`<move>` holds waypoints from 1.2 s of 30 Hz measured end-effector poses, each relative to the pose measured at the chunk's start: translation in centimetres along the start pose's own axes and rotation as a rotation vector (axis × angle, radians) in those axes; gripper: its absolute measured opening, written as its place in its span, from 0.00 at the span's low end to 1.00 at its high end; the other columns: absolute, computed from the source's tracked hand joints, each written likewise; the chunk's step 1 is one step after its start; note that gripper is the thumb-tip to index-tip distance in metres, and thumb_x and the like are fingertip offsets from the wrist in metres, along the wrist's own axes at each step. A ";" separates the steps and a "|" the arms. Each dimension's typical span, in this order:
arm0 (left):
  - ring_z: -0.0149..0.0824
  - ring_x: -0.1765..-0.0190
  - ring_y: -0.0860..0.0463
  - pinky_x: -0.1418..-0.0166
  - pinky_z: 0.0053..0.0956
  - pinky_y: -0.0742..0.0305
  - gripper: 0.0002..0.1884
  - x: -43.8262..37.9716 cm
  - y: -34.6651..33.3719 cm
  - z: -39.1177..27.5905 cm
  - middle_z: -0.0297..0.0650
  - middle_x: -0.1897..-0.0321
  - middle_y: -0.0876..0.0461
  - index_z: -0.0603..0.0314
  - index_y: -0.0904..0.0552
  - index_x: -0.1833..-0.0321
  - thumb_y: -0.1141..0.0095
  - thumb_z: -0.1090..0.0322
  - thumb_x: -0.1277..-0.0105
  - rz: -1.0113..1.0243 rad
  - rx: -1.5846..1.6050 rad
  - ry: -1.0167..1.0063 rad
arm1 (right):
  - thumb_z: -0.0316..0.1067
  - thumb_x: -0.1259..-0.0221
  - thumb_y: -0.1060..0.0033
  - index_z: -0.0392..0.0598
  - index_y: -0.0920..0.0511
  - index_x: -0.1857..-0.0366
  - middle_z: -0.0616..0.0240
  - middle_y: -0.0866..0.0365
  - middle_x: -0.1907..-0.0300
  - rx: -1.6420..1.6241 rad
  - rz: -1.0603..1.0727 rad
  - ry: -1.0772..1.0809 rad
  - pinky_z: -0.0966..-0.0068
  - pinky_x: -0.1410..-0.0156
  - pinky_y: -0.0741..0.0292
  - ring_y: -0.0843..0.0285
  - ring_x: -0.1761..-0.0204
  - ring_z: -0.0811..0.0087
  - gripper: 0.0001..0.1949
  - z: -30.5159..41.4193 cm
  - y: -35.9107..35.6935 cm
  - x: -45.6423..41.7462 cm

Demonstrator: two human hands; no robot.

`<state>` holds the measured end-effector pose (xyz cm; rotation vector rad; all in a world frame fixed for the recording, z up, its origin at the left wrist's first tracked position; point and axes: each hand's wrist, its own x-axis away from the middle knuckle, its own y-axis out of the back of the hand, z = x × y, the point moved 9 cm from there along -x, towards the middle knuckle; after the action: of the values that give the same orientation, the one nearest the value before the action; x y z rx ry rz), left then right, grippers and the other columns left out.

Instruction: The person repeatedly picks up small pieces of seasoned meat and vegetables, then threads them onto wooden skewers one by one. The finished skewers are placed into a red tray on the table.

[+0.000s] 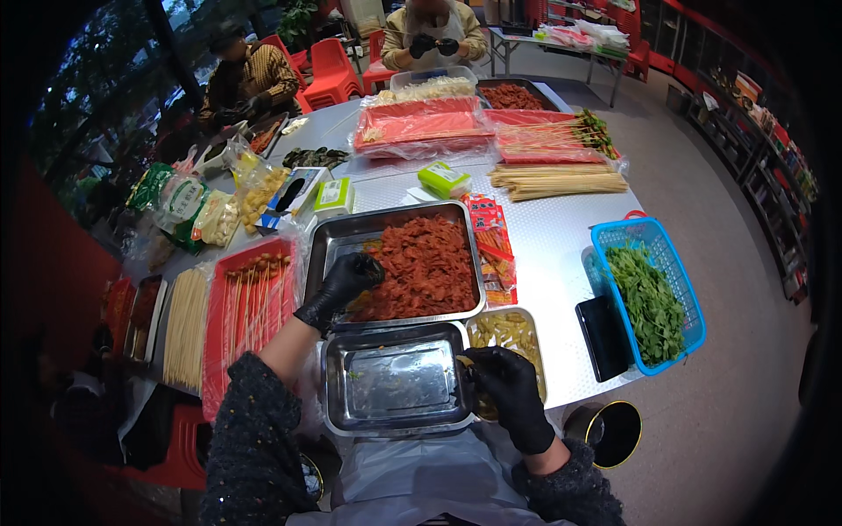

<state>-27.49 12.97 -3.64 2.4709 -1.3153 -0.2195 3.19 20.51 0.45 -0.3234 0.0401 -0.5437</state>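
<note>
My left hand (348, 286), in a black glove, is over the left part of a steel tray (316, 263) of red marinated sliced meat (421, 263). Its fingers are bunched at the meat's edge; whether they pinch a slice is hidden. A small yellow-green piece (465, 361), perhaps pickled pepper, is pinched in my black-gloved right hand (510, 388). That hand is above the near end of a shallow tray of similar pieces (503, 329) and beside the right rim of a second steel tray (395, 375), which holds only small scraps and wet traces.
Left are a red tray of loaded skewers (253, 302) and bare bamboo sticks (186, 329). Right are a phone (602, 338) and a blue basket (694, 322) of leafy herbs. More sticks (559, 182) and red trays (424, 125) lie farther back. Two people (434, 39) work across the table.
</note>
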 end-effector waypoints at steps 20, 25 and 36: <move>0.47 0.69 0.19 0.63 0.36 0.25 0.06 2.2 -1.5 -3.0 0.43 0.77 0.19 0.56 0.16 0.78 0.34 0.63 0.55 -0.106 -0.759 -0.196 | 0.22 0.42 0.47 0.37 0.24 0.53 0.61 0.19 0.58 -0.031 -0.088 -0.012 0.76 0.52 0.23 0.20 0.59 0.73 0.12 -1.3 1.1 0.9; 0.49 0.70 0.20 0.64 0.38 0.26 0.09 1.6 -2.9 -2.5 0.45 0.77 0.20 0.58 0.18 0.79 0.33 0.63 0.59 -0.110 -0.798 -0.261 | 0.23 0.42 0.47 0.37 0.23 0.54 0.61 0.19 0.58 -0.086 -0.070 -0.089 0.76 0.52 0.23 0.20 0.59 0.73 0.12 -1.8 0.9 1.0; 0.29 0.60 0.19 0.52 0.22 0.26 0.09 5.5 -0.3 -1.4 0.39 0.64 0.17 0.68 0.19 0.58 0.43 0.72 0.40 -0.053 0.231 0.274 | 0.23 0.40 0.47 0.37 0.25 0.51 0.61 0.20 0.61 -0.145 0.002 -0.117 0.80 0.58 0.24 0.21 0.63 0.74 0.13 -1.3 -1.1 0.0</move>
<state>-23.72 8.85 -2.34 2.6093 -1.2178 0.2657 2.49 19.27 -0.47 -0.4961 -0.0338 -0.5196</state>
